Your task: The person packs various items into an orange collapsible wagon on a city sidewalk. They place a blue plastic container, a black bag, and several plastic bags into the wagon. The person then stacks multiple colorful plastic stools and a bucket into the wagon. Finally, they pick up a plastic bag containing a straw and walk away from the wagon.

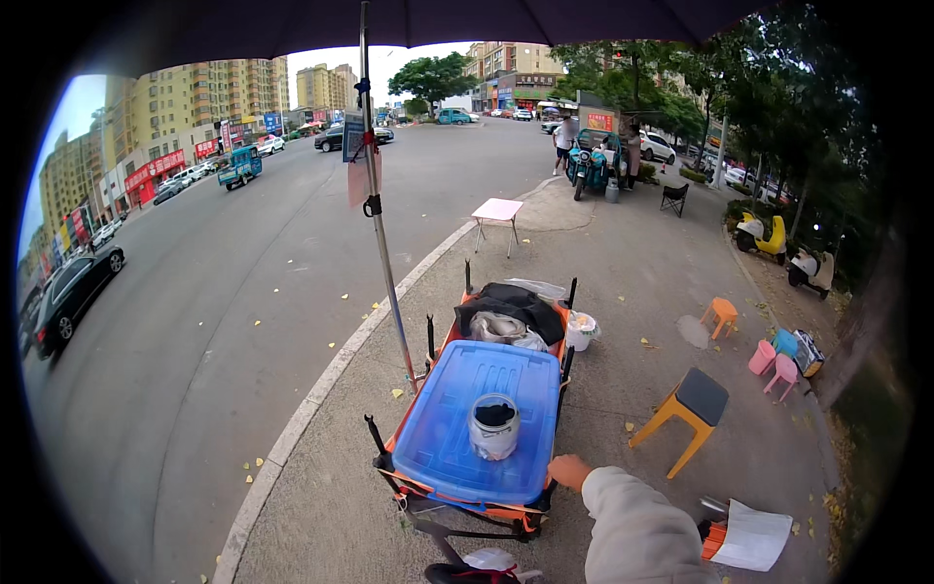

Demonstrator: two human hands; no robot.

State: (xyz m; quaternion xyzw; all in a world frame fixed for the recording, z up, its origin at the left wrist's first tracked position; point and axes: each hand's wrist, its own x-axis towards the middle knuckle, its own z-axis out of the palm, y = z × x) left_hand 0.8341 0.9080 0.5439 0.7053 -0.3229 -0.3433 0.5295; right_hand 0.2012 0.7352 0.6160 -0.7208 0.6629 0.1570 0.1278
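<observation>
My right hand (570, 471), in a light fluffy sleeve, is at the near right corner of an orange folding wagon (408, 467). Its fingers look curled beside the lid's edge; whether they grip anything is hidden. My left hand is out of view. On the wagon lies a blue plastic storage box lid (430, 409). A clear plastic jar (494, 438) with black and white contents stands on that lid. Behind the box, black cloth (511, 303) and a crumpled pale bag (500, 328) fill the wagon's far end.
An umbrella pole (379, 241) rises left of the wagon, close to the kerb (306, 409). To the right stand a yellow stool (693, 409) and an orange stool (721, 314). A white bucket (581, 332) sits beside the wagon. Farther off are a folding table (498, 210) and a cargo tricycle (595, 157).
</observation>
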